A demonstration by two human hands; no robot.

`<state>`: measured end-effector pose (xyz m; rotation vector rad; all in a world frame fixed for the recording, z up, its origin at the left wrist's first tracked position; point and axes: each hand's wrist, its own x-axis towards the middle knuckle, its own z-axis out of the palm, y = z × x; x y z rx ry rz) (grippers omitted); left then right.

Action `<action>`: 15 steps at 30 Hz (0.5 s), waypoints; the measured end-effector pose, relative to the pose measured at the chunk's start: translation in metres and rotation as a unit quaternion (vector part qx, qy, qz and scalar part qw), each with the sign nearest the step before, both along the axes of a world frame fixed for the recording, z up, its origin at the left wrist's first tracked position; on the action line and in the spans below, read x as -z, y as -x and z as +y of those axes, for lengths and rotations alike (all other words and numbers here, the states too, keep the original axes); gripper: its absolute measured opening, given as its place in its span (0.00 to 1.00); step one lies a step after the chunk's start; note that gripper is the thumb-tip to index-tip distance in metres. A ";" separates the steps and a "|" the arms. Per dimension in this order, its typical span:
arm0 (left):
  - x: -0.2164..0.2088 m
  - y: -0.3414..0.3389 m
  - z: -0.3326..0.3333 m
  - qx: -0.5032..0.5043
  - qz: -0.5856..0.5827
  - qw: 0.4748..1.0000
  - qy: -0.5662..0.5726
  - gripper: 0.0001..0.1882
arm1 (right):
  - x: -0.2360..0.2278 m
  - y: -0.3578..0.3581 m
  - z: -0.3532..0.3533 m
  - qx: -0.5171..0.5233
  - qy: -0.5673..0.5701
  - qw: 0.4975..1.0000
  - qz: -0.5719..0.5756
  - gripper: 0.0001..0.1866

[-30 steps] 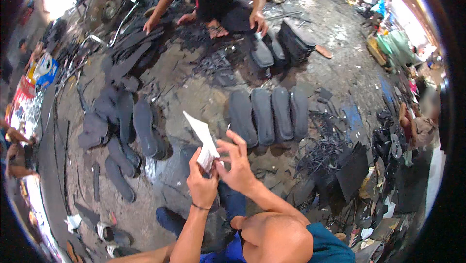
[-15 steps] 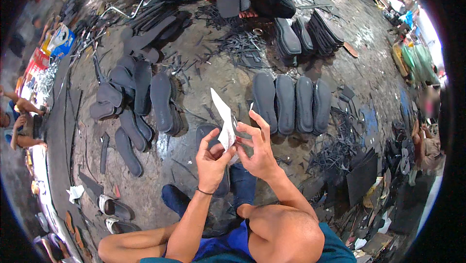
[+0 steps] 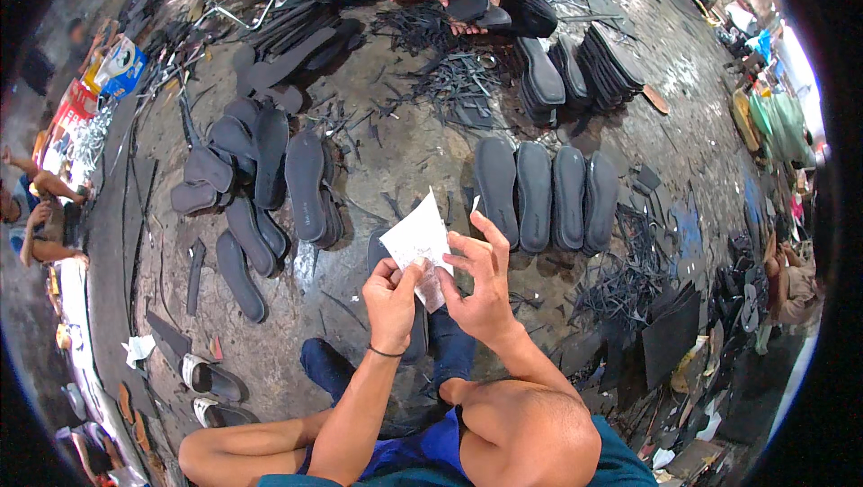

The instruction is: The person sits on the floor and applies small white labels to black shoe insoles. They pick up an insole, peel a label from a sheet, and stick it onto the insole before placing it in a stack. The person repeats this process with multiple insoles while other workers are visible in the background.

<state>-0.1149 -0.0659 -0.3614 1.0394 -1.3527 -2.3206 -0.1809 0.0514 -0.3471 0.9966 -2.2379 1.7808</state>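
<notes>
While left hand point(image 3: 391, 309) and right hand point(image 3: 483, 296) pinch white paper point(image 3: 419, 233), black scraps point(image 3: 457, 84) litter the stained floor point(image 3: 277, 352).

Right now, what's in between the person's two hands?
In the head view, a piece of white paper is there: the left hand pinches it, and it reaches across to the right hand.

I log one wide, head-worn fisheye view, looking steeply down and forward: left hand point(image 3: 390, 309) and right hand point(image 3: 481, 294) close beneath, floor point(image 3: 270, 352) farther off, a co-worker point(image 3: 529, 10) opposite, cut by the top edge.
</notes>
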 end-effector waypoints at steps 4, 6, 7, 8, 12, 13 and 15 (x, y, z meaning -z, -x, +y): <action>-0.006 -0.001 0.002 0.000 0.017 1.000 0.014 0.08 | -0.002 0.004 0.002 -0.027 -0.007 0.999 -0.027 0.32; -0.010 -0.001 0.003 0.005 0.022 1.000 0.016 0.07 | -0.002 0.005 0.002 -0.040 -0.012 0.999 -0.024 0.33; -0.010 0.000 0.002 0.003 0.029 1.000 0.012 0.07 | -0.004 0.006 0.002 -0.046 -0.014 0.999 -0.022 0.33; -0.011 0.000 0.000 0.000 0.035 0.999 0.008 0.06 | -0.005 0.007 0.002 -0.053 -0.014 0.998 -0.021 0.33; -0.009 -0.004 -0.006 0.043 0.038 0.994 0.092 0.07 | -0.013 0.008 0.003 -0.072 -0.034 0.994 -0.068 0.35; -0.009 -0.005 -0.006 0.048 0.042 0.992 0.107 0.07 | -0.015 0.007 0.003 -0.077 -0.028 0.991 -0.108 0.35; -0.009 -0.005 -0.005 0.063 0.041 0.990 0.119 0.07 | -0.017 0.007 0.006 -0.077 -0.020 0.986 -0.145 0.35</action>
